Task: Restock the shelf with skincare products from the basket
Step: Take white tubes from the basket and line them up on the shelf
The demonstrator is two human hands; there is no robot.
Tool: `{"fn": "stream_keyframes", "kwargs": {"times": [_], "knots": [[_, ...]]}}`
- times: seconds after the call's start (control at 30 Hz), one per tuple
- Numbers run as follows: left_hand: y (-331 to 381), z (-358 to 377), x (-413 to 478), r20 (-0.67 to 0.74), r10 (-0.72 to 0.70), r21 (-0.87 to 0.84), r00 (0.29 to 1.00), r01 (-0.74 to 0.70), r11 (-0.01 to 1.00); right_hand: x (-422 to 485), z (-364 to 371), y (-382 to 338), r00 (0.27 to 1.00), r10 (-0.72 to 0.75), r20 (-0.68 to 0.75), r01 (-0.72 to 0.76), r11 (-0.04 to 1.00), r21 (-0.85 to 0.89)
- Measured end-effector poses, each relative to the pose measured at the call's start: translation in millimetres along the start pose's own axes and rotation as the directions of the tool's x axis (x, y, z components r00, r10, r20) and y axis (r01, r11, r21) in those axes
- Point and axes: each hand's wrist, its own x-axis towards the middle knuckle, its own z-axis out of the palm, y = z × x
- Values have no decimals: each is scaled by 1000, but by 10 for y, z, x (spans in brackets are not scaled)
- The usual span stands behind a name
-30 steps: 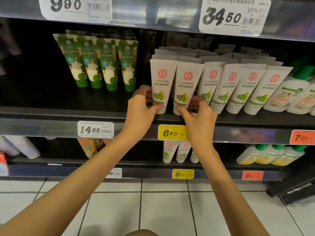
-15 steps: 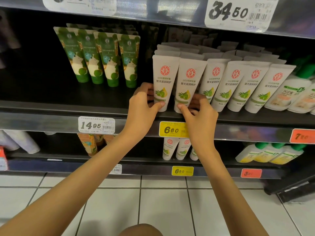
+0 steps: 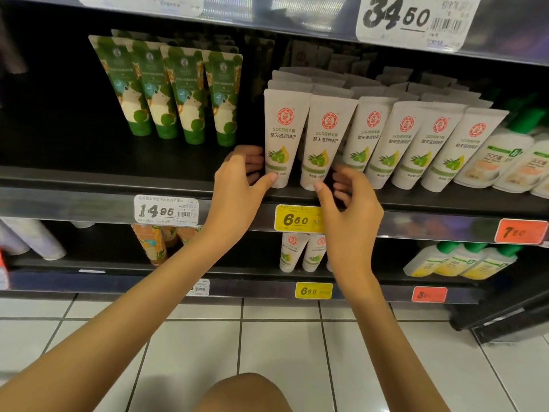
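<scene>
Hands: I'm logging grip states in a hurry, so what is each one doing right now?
Left hand: pinches the base of the leftmost white tube.
Right hand: thumb touches the second white tube; a grip cannot be told.

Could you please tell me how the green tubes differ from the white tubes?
The green tubes are green and cream; the white tubes carry a red round logo. Four green tubes stand in front, six white tubes. The left hand and right hand are at the white tubes; the green tubes are untouched. Both stand cap-down on the shelf.
</scene>
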Motion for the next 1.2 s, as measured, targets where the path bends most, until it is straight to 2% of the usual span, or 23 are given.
{"fn": "stream_keyframes", "kwargs": {"times": [0.1, 0.2, 0.27, 0.33, 0.4, 0.57, 0.7, 0.8, 0.9, 1.03, 1.13, 1.2], "knots": [[-27, -205, -163, -2, -8, -7, 1000, 8, 1000, -225, 2, -126, 997, -66, 32, 64, 996, 57], [-98, -664, -405, 43, -14, -20, 999, 15, 1000, -401, 110, -340, 970, -80, 231, 43, 986, 160], [-154, -1073, -581, 78, -35, -19, 996, 37, 999, -567, 267, -545, 909, -82, 408, -15, 973, 229], [-224, -1516, -784, 82, -71, -7, 994, 71, 997, -789, 497, -792, 781, -121, 613, -58, 963, 264], [-328, -1986, -1032, 13, -130, 50, 991, 129, 990, -1030, 757, -1059, 628, -199, 753, -55, 953, 298], [-562, -3194, -1945, -285, -262, 115, 922, 304, 946, -1689, 1386, -1628, 366, -369, 854, 1, 918, 396], [-740, -4007, -2867, -498, -308, 169, 811, 439, 882, -2386, 1843, -1957, 92, -466, 880, 17, 884, 467], [-969, -4476, -3574, -652, -363, 162, 665, 590, 791, -2951, 2148, -2160, -77, -488, 869, 3, 872, 490], [-1302, -4709, -4136, -714, -473, 72, 516, 726, 684, -3553, 2399, -2218, -210, -425, 881, -69, 905, 420], [-1775, -4658, -4467, -659, -670, -122, 342, 830, 544, -4170, 2724, -2139, -340, -259, 904, -48, 965, 258], [-2029, -4357, -4559, -514, -809, -158, 285, 896, 416, -4396, 2986, -2009, -418, -127, 900, 136, 970, 200], [-2146, -4077, -4612, -412, -879, -141, 238, 937, 320, -4476, 3150, -1937, -436, -24, 900, 289, 943, 165]]}}
